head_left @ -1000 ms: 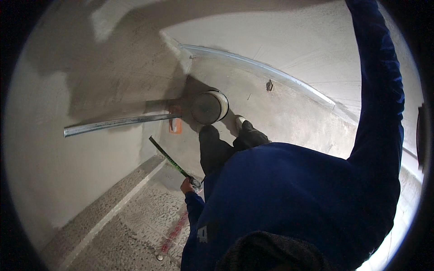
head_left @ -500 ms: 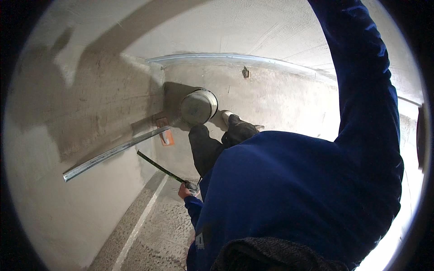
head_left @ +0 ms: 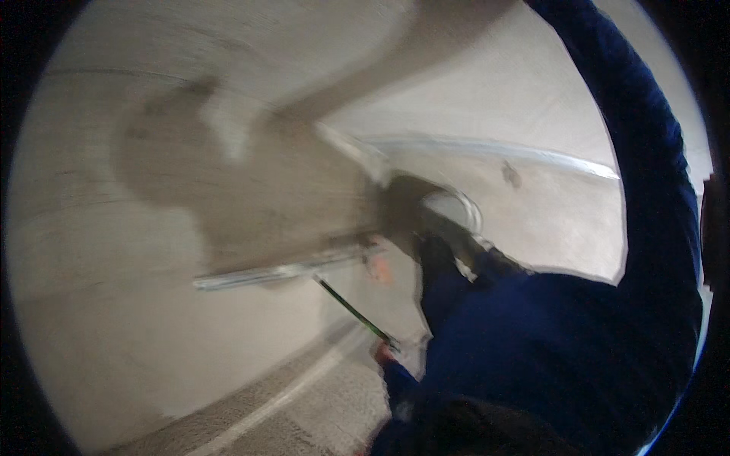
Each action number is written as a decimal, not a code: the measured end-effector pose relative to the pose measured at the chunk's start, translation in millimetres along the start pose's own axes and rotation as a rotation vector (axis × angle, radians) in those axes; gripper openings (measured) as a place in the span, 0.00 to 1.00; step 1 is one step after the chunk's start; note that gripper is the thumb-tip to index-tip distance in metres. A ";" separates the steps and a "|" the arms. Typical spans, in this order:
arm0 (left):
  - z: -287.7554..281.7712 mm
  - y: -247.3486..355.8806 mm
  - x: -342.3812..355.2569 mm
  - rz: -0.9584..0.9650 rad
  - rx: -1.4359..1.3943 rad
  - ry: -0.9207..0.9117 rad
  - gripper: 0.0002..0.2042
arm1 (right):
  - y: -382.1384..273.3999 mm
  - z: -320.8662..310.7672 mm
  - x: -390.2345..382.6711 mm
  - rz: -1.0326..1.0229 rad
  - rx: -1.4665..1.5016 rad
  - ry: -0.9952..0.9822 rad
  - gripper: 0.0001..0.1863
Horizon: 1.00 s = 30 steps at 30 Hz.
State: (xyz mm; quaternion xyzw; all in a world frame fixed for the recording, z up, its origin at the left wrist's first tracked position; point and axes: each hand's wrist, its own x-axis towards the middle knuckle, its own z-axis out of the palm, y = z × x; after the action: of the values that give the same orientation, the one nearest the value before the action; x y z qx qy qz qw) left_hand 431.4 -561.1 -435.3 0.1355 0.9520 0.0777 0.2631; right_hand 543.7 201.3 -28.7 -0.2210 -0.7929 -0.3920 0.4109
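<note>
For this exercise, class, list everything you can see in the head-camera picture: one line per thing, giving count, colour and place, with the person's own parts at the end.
metal rail: one, silvery, fixed along the wall at centre left, blurred.
upper metal strip: one, pale silver, curving along the wall at upper right.
thin rod: one, dark green, slanting from below the rail down to the left hand.
round object: one, pale grey, at the wall right of the rail; too blurred to name.
orange mark: one, orange, on the wall just below the rail's right end.
wall: pale grey, fills the left and top.
floor: grey, speckled, at lower centre.
blue sleeve: one, dark blue, raised up the right side.
left hand: one, reddish, at the rod's lower end, blurred.
</note>
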 end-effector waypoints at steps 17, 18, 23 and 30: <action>-439.2 152.5 31.4 0.531 -0.456 1.084 0.10 | 14.2 -14.8 -23.8 0.084 0.155 0.153 0.30; -460.5 171.5 25.9 0.638 -0.465 1.146 0.11 | 13.4 -18.4 -22.4 0.091 0.133 0.154 0.30; -571.7 246.9 3.2 0.577 -0.074 1.431 0.12 | -33.1 -40.3 7.0 0.038 0.144 0.351 0.30; -793.3 375.1 -58.5 0.707 0.101 1.619 0.11 | -84.2 -55.7 205.8 -0.062 0.467 0.441 0.31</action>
State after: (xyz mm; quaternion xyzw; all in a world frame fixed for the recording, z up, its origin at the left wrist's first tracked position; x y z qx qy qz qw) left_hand 147.0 -282.5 348.9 0.3369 0.7508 0.1845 -0.5374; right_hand 397.5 112.3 123.9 -0.0061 -0.7597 -0.2501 0.6003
